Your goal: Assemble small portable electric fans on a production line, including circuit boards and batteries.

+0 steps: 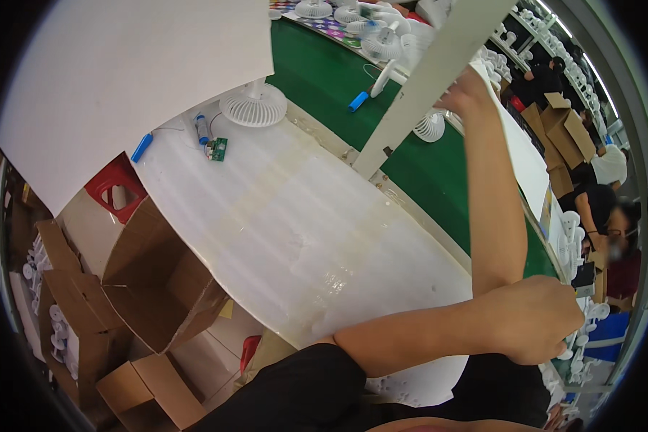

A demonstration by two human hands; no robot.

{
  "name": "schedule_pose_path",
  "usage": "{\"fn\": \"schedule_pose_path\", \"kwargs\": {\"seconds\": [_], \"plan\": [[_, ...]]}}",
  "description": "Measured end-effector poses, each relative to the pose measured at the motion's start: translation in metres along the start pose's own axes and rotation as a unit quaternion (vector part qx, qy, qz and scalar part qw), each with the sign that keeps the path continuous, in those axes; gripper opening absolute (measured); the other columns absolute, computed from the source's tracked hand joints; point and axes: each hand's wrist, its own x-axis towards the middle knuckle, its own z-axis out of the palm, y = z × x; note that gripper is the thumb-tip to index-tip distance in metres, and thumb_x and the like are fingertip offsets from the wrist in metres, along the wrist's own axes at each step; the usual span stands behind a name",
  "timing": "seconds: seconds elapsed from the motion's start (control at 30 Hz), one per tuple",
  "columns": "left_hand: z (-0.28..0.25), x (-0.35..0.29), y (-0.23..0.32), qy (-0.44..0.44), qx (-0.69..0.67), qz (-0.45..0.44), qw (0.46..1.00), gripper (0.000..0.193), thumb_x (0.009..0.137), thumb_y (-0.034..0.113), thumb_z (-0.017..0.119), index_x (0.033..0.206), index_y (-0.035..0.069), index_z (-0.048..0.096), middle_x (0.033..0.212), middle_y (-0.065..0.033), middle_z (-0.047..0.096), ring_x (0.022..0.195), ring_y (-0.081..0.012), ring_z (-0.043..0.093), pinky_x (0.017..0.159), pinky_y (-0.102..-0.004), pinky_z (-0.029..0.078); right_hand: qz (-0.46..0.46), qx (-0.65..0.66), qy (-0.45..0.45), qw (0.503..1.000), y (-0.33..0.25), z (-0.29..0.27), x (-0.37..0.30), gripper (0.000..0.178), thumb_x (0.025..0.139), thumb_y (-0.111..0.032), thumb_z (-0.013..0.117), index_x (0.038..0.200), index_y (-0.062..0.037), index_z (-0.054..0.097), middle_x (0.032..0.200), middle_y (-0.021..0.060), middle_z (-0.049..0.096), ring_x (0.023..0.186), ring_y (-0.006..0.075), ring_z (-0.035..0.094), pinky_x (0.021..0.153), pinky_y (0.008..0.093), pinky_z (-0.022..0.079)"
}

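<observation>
My left hand is closed in a fist at the lower right, its forearm crossing over my right arm. Its fingertips face away, so anything inside is hidden; small white fan parts lie just past it. Farther up, my right hand reaches to the far side of the green worktop, beside a slanted metal post. Blur and the post hide its fingers. Nearest to it are a white fan head and a white sheet.
On the white padded surface sit a round fan grille, a green circuit board and blue battery cells. A white panel overhangs the upper left. Open cardboard boxes and a red stool stand below. People work at right.
</observation>
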Motion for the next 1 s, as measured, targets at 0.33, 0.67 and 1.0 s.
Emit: {"fn": "schedule_pose_path", "kwargs": {"seconds": [0.33, 0.67, 1.0], "plan": [[-0.004, -0.012, -0.001, 0.188, 0.013, 0.006, 0.982, 0.018, 0.079, 0.012, 0.064, 0.076, -0.005, 0.06, 0.079, -0.0243, 0.063, 0.061, -0.0393, 0.057, 0.06, -0.0454, 0.047, -0.337, -0.294, -0.046, 0.893, 0.109, 0.034, 0.114, 0.043, 0.085, -0.02, 0.067, 0.125, -0.0067, 0.059, 0.122, 0.0155, 0.062, 0.111, 0.0303, 0.059, 0.087, 0.0429, 0.052], [0.003, -0.003, -0.002, 0.173, 0.052, 0.02, 0.983, 0.02, 0.081, 0.015, 0.063, 0.076, -0.003, 0.058, 0.072, -0.0217, 0.062, 0.056, -0.0395, 0.057, 0.056, -0.0457, 0.046, -0.294, -0.696, 0.098, 0.647, 0.088, -0.051, 0.037, 0.027, 0.083, -0.015, 0.062, 0.107, -0.0057, 0.07, 0.104, 0.0164, 0.069, 0.1, 0.0357, 0.063, 0.087, 0.0435, 0.049], [-0.027, 0.01, -0.024, 0.309, -0.04, -0.119, 0.943, 0.009, 0.085, 0.003, 0.063, 0.093, 0.004, 0.067, 0.07, 0.0046, 0.053, 0.06, -0.0047, 0.037, 0.055, -0.0187, 0.032, -0.423, -0.378, 0.164, 0.807, 0.028, -0.168, -0.177, 0.031, 0.074, -0.007, 0.068, 0.105, -0.0004, 0.068, 0.094, 0.0136, 0.07, 0.087, 0.0266, 0.063, 0.081, 0.0353, 0.05]]}}
